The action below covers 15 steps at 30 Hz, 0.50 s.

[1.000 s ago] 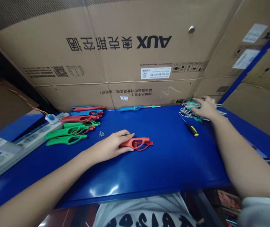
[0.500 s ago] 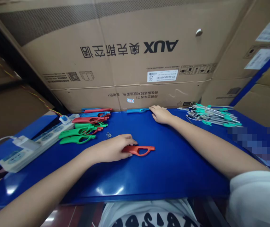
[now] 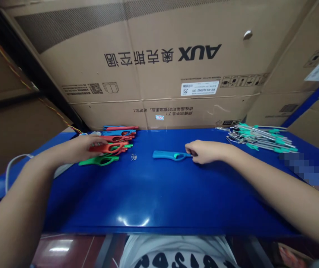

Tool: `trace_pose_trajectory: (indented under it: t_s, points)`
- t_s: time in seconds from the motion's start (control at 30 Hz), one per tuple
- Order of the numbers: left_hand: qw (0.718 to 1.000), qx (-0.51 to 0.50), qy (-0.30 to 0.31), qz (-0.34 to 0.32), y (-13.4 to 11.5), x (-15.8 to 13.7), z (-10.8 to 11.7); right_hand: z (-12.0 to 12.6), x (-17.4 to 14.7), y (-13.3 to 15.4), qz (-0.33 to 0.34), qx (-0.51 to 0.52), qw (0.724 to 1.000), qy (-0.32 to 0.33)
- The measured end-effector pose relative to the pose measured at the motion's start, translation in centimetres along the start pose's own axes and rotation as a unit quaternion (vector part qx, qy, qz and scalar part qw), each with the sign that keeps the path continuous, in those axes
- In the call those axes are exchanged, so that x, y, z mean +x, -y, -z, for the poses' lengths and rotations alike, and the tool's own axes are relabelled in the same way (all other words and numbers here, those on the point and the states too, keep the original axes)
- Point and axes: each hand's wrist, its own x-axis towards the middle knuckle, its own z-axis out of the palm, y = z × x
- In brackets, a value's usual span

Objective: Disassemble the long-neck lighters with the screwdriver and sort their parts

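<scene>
My left hand (image 3: 92, 143) is closed on a red lighter handle shell (image 3: 110, 148), over the pile at the left. Under and beside it lie more shells, among them a green shell (image 3: 103, 160) and a blue shell (image 3: 117, 132). My right hand (image 3: 204, 152) pinches the narrow front end of a blue lighter (image 3: 165, 154). That lighter has a teal trigger in its loop, and its wide end points left. A few tiny metal pieces (image 3: 134, 157) lie on the table between the hands.
Metal lighter rods with teal triggers (image 3: 260, 137) are heaped at the back right of the blue table (image 3: 159, 201). A large cardboard panel (image 3: 148, 85) stands along the back. At the left, a white cable (image 3: 11, 163) runs beside a partly hidden power strip.
My left hand has carried the red shell left to the pile. My right hand has drawn the blue lighter from the cardboard toward me. The view has shifted slightly.
</scene>
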Motion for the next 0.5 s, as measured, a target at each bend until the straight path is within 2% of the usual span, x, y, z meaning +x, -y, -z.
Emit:
trace_pose_trajectory:
  t_s: [0.13,0.23,0.37,0.5]
  points:
    - [0.998,0.028,-0.004,0.06,2.9,0.2,-0.3,-0.2,-2.3,1.2,0.03,0.029,0.999,0.035]
    - [0.997,0.035,-0.011,0.067,3.6,0.5,-0.5,-1.2,-2.9,2.9,0.035,-0.002,0.999,-0.024]
    - [0.996,0.058,-0.027,0.065,2.7,0.8,-0.3,-3.1,-2.5,4.4,0.033,-0.054,0.989,-0.134]
    - [0.993,0.093,-0.033,0.07,0.0,0.8,0.0,-4.1,-1.9,4.4,0.028,-0.019,0.988,-0.153]
